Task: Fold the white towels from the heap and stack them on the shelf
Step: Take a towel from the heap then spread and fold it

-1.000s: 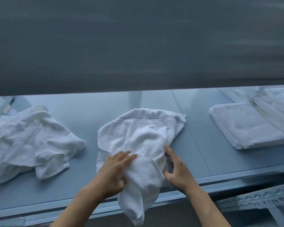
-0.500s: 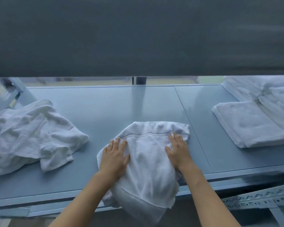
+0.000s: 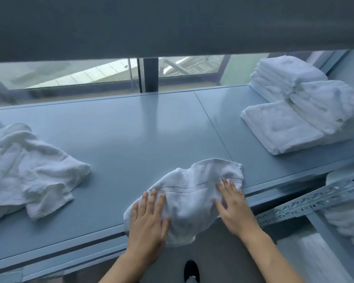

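Left hand [image 3: 146,219]: flat on the crumpled towel [image 3: 192,193], fingers straight, gripping nothing.
Right hand [image 3: 234,209]: flat on the towel's right side, fingers extended, gripping nothing.
Towel: at the shelf [image 3: 151,129] front edge, near part overhanging.
Heap [image 3: 29,170]: unfolded towels, shelf left end.
Folded stack [image 3: 290,119]: shelf right end, apparently several piles.

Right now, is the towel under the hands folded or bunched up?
Bunched up: the towel lies rumpled, its near part drooping over the shelf edge, left hand and right hand flat on it.
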Demonstrator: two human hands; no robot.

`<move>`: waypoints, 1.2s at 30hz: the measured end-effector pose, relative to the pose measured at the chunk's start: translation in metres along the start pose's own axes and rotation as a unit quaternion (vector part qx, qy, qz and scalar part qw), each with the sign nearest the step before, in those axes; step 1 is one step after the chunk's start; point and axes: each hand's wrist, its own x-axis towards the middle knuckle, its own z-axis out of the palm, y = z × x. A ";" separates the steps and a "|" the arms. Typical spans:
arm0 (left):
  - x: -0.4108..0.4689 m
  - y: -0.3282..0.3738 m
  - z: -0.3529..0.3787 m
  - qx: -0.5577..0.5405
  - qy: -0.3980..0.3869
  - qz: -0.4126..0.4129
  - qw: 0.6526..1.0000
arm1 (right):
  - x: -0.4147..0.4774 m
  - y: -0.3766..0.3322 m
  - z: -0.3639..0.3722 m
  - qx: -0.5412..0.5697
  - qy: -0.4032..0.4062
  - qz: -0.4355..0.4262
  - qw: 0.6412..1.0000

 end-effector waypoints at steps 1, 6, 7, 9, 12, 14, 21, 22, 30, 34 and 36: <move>-0.001 0.005 0.002 -0.004 0.006 -0.003 1.000 | -0.005 0.004 -0.001 -0.004 0.009 0.009 1.000; -0.001 0.030 0.009 0.006 -0.009 -0.039 0.999 | -0.005 0.027 -0.001 -0.018 0.047 0.078 0.996; 0.001 0.034 0.010 0.005 -0.007 -0.048 0.999 | 0.002 0.030 -0.002 -0.023 0.045 0.095 0.994; 0.011 0.043 0.014 0.005 0.010 -0.068 0.998 | 0.023 0.036 -0.006 -0.037 0.042 0.113 0.992; 0.033 0.058 0.015 0.025 0.026 -0.098 0.995 | 0.067 0.040 -0.012 -0.040 0.036 0.081 0.995; 0.052 0.065 0.012 0.022 0.021 -0.124 0.992 | 0.097 0.038 -0.015 -0.031 0.022 0.052 0.998; 0.119 0.028 -0.004 0.006 0.037 -0.134 0.990 | 0.171 0.024 -0.023 -0.067 -0.007 -0.038 0.997; 0.125 0.017 -0.007 0.016 0.039 -0.125 0.991 | 0.181 0.024 -0.024 -0.069 -0.008 -0.049 0.996; 0.173 -0.044 -0.038 0.017 0.060 -0.067 0.996 | 0.241 0.022 -0.048 -0.058 -0.057 -0.103 0.991; 0.182 -0.024 -0.032 0.079 0.071 -0.116 0.988 | 0.246 0.017 -0.049 -0.057 -0.064 -0.092 0.992; 0.173 0.001 -0.020 0.081 0.089 -0.116 0.986 | 0.231 0.015 -0.036 -0.069 -0.032 -0.079 0.994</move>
